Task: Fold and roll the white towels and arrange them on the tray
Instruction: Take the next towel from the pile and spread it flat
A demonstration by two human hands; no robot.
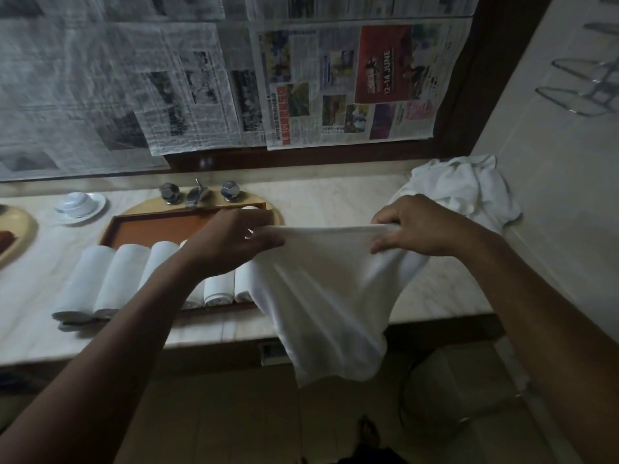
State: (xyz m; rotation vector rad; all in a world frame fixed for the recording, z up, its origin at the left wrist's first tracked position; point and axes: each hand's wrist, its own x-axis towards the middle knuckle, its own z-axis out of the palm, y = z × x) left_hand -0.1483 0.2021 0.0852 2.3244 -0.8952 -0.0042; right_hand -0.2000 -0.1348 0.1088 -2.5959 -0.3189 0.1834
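The left hand (234, 239) and right hand (418, 226) each have their grip clamped on the top edge of a white towel (328, 296), which hangs over the table's (335, 202) near edge. To its left, the left forearm partly hides the rolled towels (110, 279) on the tray (134, 226). Taps (197, 192) stand beyond the tray, a towel heap (462, 189) lies far right, and the newspaper (351, 85) reads "12-14 JUNE".

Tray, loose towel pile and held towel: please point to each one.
tray (150, 229), head view, bare brown floor.
towel pile (462, 189), head view, middle of heap.
held towel (321, 289), head view, hanging middle part.

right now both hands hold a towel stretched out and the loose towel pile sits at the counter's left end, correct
No: the left hand and right hand hold the towel stretched out, but the head view shows the loose towel pile at the right end of the counter.
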